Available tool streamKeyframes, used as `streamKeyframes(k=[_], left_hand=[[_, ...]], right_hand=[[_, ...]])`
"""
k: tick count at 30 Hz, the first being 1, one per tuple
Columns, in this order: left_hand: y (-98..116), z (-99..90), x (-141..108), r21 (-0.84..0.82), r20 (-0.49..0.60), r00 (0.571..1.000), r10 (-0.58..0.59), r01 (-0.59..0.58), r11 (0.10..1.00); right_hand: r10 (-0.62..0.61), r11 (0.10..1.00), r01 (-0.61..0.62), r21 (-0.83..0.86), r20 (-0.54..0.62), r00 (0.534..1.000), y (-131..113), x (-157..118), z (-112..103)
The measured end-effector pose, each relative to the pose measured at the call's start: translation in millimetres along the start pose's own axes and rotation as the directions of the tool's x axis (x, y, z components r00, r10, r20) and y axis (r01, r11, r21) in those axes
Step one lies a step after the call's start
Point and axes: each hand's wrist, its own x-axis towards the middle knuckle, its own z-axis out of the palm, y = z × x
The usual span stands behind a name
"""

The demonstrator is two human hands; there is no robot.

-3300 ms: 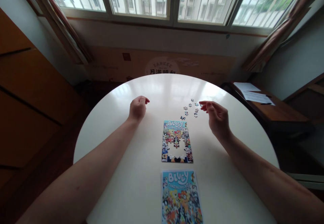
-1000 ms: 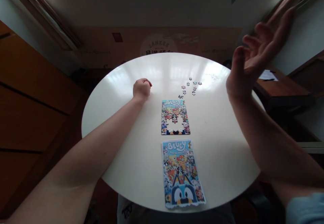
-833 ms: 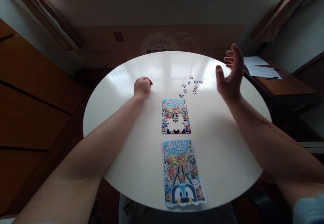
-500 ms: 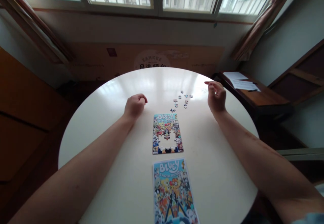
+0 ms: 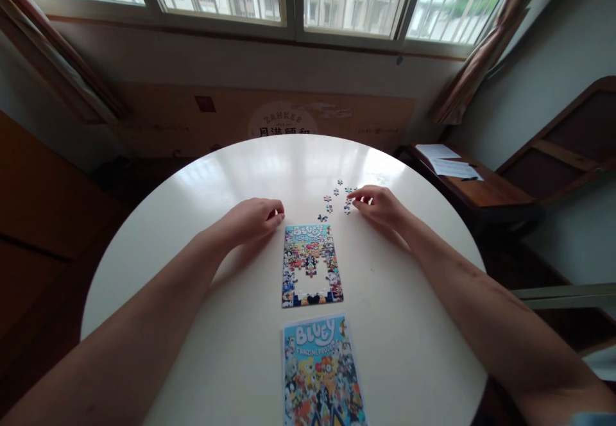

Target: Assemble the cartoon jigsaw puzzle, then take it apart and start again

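Note:
A partly assembled jigsaw puzzle [image 5: 289, 253] lies flat on the white table, with an unfilled gap in its lower middle. Beyond its top edge several loose puzzle pieces [image 5: 328, 199] are scattered. My right hand [image 5: 382, 206] is over the right side of these pieces, thumb and forefinger apart and pointing left, a piece close to the fingertips. My left hand [image 5: 257, 215] rests left of the puzzle's top corner, its fingers curled in and nothing visible in them. Nearest me is a printed picture sheet [image 5: 320, 368] with the same Bluey design.
The round white table [image 5: 202, 342] has its far edge close to a long printed carton [image 5: 221, 115] under the window. To the right, a brown wooden side table [image 5: 462, 185] carries white papers [image 5: 452, 166] and a dark pen.
My right hand has come left from the table's right side to the loose pieces. My left hand has turned and loosened from a fist. The view has shifted slightly.

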Motion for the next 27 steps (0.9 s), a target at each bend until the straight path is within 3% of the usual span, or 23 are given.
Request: streamKeyframes(k=[4,10,13,21,25,27], left_hand=[[0.8,1.8,1.4,0.005,0.020,1.000,-0.014,0.014,1.000],[0.4,2.6,0.3,-0.003,0.055,0.998,-0.030,0.030,1.000],[-2.7,4.3,0.3,-0.030,0.033,0.999,-0.029,0.030,0.999],[-2.5,5.2,1.8,0.001,0.036,0.999,-0.041,0.041,0.999],[3.5,5.0,2.4,0.020,0.008,0.998,-0.069,0.069,0.997],[4.4,6.1,3.8,0.004,-0.007,0.997,-0.081,0.081,0.997]], right_hand=[[-0.012,0.999,0.014,-0.035,0.056,0.998,-5.3,-2.4,-3.3],[0.089,0.985,-0.104,-0.141,-0.107,0.990,9.1,-0.3,-4.8],[0.102,0.976,-0.124,-0.176,-0.128,0.987,15.2,0.2,-2.8],[0.000,0.983,0.004,-0.182,0.021,1.000,7.3,0.7,1.6],[0.015,0.981,-0.005,-0.193,0.049,0.999,5.5,0.7,-0.9],[0.015,0.961,-0.003,-0.277,0.043,0.999,6.7,0.3,-4.2]])
